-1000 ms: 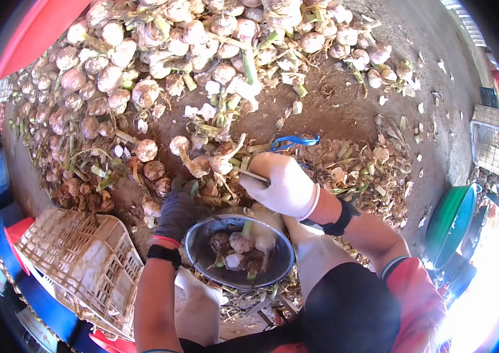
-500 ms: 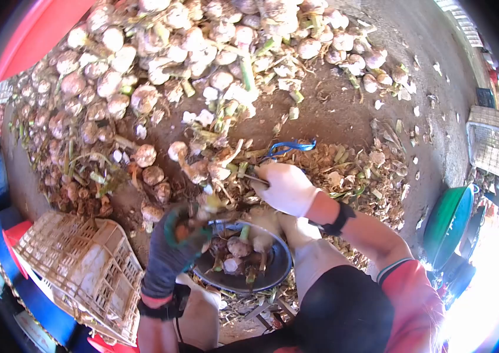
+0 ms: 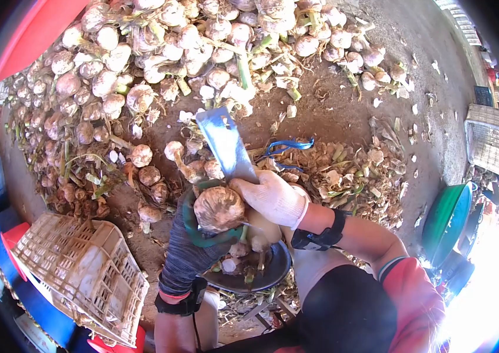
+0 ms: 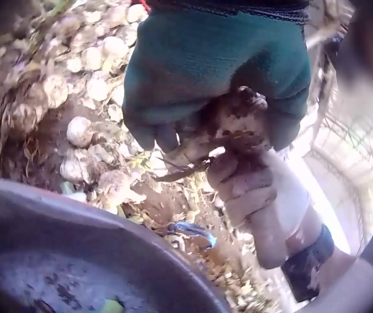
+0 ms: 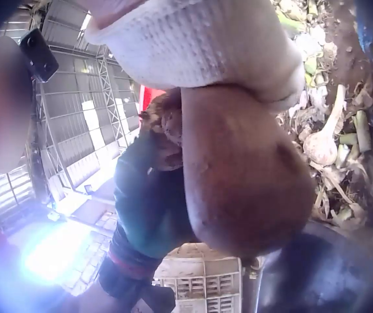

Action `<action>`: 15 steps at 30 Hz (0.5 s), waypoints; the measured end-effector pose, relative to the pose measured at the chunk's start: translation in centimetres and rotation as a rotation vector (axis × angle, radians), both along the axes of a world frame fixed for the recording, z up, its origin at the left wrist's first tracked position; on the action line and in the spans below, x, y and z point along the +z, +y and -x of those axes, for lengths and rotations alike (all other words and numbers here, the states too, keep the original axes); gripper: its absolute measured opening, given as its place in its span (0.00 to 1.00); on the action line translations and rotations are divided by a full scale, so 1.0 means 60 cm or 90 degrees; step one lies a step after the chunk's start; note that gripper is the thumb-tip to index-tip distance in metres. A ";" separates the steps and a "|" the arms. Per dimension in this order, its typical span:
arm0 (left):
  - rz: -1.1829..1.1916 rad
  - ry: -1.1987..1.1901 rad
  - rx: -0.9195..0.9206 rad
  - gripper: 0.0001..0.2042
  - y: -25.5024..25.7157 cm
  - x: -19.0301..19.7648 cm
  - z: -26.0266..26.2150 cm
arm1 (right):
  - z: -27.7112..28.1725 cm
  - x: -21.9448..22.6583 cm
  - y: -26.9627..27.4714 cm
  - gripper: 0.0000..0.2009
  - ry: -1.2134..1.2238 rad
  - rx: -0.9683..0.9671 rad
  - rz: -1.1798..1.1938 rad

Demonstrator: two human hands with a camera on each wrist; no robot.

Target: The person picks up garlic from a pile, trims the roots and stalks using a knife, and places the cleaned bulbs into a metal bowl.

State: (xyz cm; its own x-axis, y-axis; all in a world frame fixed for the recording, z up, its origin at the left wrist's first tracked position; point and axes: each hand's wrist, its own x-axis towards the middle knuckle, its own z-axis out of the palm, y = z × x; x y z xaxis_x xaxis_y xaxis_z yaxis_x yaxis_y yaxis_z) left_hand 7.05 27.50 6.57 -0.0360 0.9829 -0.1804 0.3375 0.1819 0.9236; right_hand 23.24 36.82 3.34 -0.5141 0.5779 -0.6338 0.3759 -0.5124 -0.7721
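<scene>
A large, dirt-streaked garlic bulb (image 3: 219,209) sits in the grip of my left hand (image 3: 193,250), which wears a dark glove with a green palm side. My right hand (image 3: 273,199), in a white knit glove, grips a knife with a broad, shiny blade (image 3: 226,144) pointing up and away. The knife's rounded brown handle (image 5: 245,176) juts from that fist in the right wrist view. Both hands meet at the bulb, the white glove right beside it. Below them a dark metal bowl (image 3: 282,265) holds several bulbs, partly hidden by my left hand.
A big heap of garlic bulbs (image 3: 161,53) spreads over the ground ahead and left. Cut stems and husks (image 3: 349,176) lie to the right near a blue strap (image 3: 289,145). A plastic crate (image 3: 85,265) stands at left, a green basin (image 3: 446,217) at right.
My left hand has come up from the ground by the heap with the garlic bulb, over the bowl to my right hand. The knife has turned, its blade now pointing up and away.
</scene>
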 end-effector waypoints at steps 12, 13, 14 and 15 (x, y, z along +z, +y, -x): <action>0.013 0.193 -0.042 0.32 -0.081 -0.048 0.035 | -0.020 0.074 0.007 0.10 -0.035 0.435 -0.545; 0.076 0.053 0.035 0.30 -0.090 -0.052 0.035 | -0.018 0.072 0.004 0.10 -0.034 0.435 -0.545; 0.126 -0.086 0.128 0.29 -0.092 -0.049 0.032 | -0.017 0.067 0.000 0.10 -0.034 0.427 -0.550; 0.109 0.129 0.027 0.25 -0.090 -0.041 0.035 | -0.016 0.060 -0.001 0.10 -0.034 0.420 -0.556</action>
